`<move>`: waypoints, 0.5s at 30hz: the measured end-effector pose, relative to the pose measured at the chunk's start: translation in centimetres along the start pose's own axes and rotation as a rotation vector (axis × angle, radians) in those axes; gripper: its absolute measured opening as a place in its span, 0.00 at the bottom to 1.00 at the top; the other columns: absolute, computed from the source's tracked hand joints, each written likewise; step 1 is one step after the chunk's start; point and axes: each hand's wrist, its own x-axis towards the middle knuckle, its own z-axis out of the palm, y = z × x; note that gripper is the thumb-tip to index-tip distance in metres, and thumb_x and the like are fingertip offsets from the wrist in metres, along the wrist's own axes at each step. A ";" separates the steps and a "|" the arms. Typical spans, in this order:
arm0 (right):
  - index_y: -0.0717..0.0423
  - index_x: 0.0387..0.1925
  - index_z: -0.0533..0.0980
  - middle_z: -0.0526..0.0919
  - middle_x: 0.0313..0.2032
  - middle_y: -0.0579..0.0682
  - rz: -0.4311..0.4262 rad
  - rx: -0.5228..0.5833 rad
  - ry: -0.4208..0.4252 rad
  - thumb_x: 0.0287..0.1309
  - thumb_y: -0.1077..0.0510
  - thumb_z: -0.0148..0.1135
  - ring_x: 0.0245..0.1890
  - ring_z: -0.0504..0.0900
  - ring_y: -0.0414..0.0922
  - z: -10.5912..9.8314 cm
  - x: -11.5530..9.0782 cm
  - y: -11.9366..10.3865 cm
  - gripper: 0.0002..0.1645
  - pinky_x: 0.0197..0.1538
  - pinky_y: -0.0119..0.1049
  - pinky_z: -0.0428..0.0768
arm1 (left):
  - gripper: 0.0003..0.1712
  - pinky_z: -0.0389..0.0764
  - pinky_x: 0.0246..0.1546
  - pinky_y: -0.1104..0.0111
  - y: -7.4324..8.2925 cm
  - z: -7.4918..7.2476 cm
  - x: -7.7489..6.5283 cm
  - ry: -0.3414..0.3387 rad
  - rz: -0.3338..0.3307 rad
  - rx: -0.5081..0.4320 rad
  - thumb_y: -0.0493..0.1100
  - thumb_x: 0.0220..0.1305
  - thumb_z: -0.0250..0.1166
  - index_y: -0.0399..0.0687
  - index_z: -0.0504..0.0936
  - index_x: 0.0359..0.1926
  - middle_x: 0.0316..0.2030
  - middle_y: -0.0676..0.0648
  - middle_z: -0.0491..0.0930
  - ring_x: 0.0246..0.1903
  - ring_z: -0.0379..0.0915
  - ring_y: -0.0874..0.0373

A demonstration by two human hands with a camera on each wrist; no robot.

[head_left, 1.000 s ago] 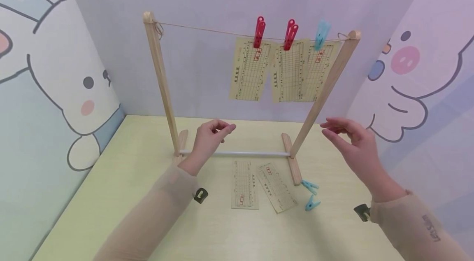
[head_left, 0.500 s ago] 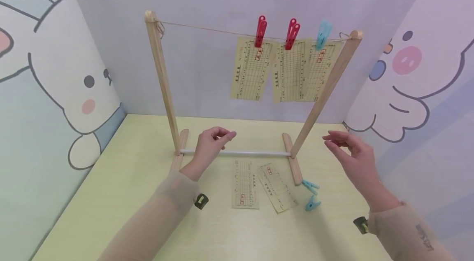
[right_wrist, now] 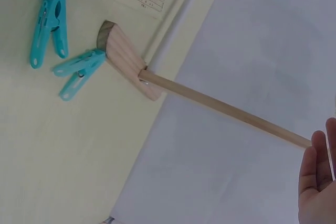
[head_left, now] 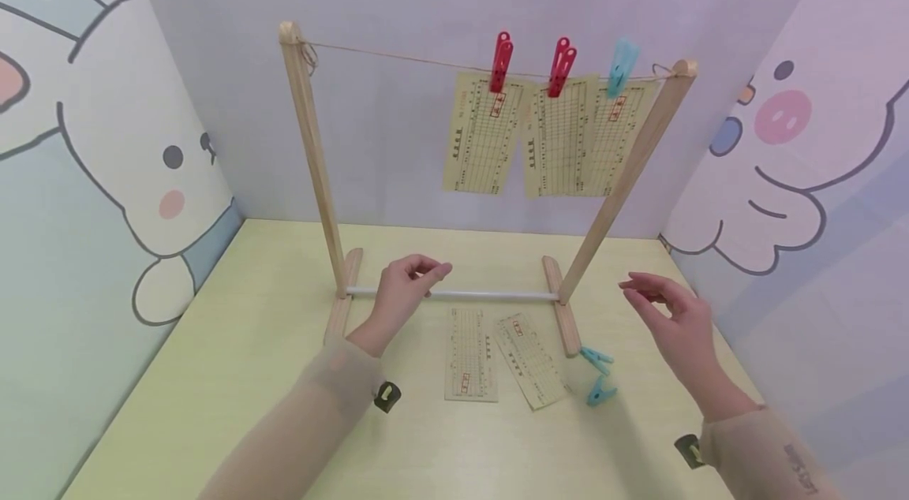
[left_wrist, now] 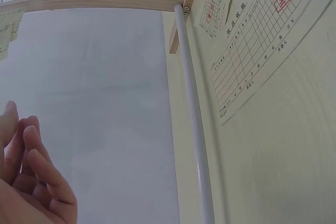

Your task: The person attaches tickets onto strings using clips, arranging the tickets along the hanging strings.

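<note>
My left hand [head_left: 403,291] hovers over the stand's white bar, fingers loosely bent and holding nothing. To the right of the stand hangs my right hand [head_left: 678,330], also without anything in it, its fingers relaxed. On the table between the hands lie two printed paper slips, an upright one [head_left: 470,358] and a tilted one [head_left: 533,362]. Beside the stand's right foot are two blue clothespins, one [head_left: 596,359] touching or close to the foot and another [head_left: 600,393] nearer me. From the string hang several slips [head_left: 486,145] under two red clothespins [head_left: 500,62] and a light blue clothespin [head_left: 622,68].
A wooden stand has a left post [head_left: 312,161], a right post [head_left: 632,177] and a white bar [head_left: 490,296] low between them. The string [head_left: 398,56] spans the tops. Walls with cartoon animals enclose the table [head_left: 234,342] on its sides.
Both hands have sunk lower, away from the string, the right one more. The hanging slips and those on the table have stayed put.
</note>
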 end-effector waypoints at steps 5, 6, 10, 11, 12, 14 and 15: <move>0.61 0.45 0.78 0.82 0.35 0.30 0.048 -0.033 -0.001 0.56 0.64 0.63 0.34 0.77 0.30 0.3 -0.8 0.9 0.14 0.36 0.17 0.73 | 0.20 0.74 0.28 0.66 -0.6 0.4 -0.3 0.001 -0.016 0.001 0.62 0.51 0.67 0.52 0.83 0.32 0.29 0.51 0.80 0.26 0.74 0.51; 0.61 0.45 0.78 0.82 0.35 0.30 0.056 -0.036 0.004 0.55 0.64 0.63 0.34 0.77 0.29 0.4 -1.0 1.0 0.14 0.37 0.17 0.73 | 0.19 0.73 0.28 0.67 -0.7 0.5 -0.3 0.002 -0.021 0.001 0.62 0.51 0.67 0.52 0.83 0.32 0.29 0.51 0.80 0.25 0.74 0.53; 0.61 0.45 0.78 0.83 0.35 0.31 0.075 -0.043 0.022 0.55 0.64 0.63 0.34 0.77 0.29 0.5 -1.5 1.5 0.14 0.37 0.16 0.73 | 0.19 0.73 0.28 0.68 -1.0 0.7 -0.6 0.004 -0.033 -0.005 0.61 0.52 0.67 0.52 0.82 0.32 0.29 0.51 0.80 0.23 0.73 0.56; 0.61 0.45 0.78 0.83 0.35 0.32 0.081 -0.042 0.026 0.55 0.64 0.63 0.34 0.77 0.29 0.5 -1.6 1.7 0.14 0.37 0.16 0.73 | 0.19 0.73 0.28 0.67 -1.1 0.8 -0.6 0.003 -0.035 -0.005 0.61 0.52 0.67 0.52 0.82 0.33 0.29 0.51 0.80 0.23 0.74 0.57; 0.60 0.45 0.78 0.83 0.35 0.32 0.090 -0.043 0.030 0.55 0.64 0.63 0.34 0.77 0.29 0.6 -1.7 1.8 0.14 0.37 0.16 0.73 | 0.19 0.73 0.29 0.67 -1.1 0.8 -0.7 0.001 -0.038 -0.004 0.61 0.52 0.67 0.52 0.82 0.33 0.29 0.51 0.80 0.23 0.74 0.57; 0.59 0.46 0.78 0.83 0.35 0.32 0.112 -0.044 0.036 0.55 0.64 0.63 0.34 0.77 0.30 0.6 -2.0 2.1 0.15 0.37 0.16 0.73 | 0.19 0.74 0.29 0.68 -1.3 0.9 -0.8 -0.003 -0.040 -0.005 0.61 0.52 0.66 0.52 0.82 0.34 0.30 0.51 0.80 0.23 0.74 0.57; 0.59 0.46 0.78 0.83 0.35 0.33 0.117 -0.048 0.038 0.55 0.64 0.63 0.34 0.77 0.30 0.7 -2.1 2.2 0.15 0.37 0.16 0.73 | 0.19 0.74 0.29 0.68 -1.3 0.9 -0.8 -0.004 -0.044 -0.006 0.61 0.52 0.66 0.52 0.82 0.34 0.30 0.51 0.80 0.23 0.74 0.57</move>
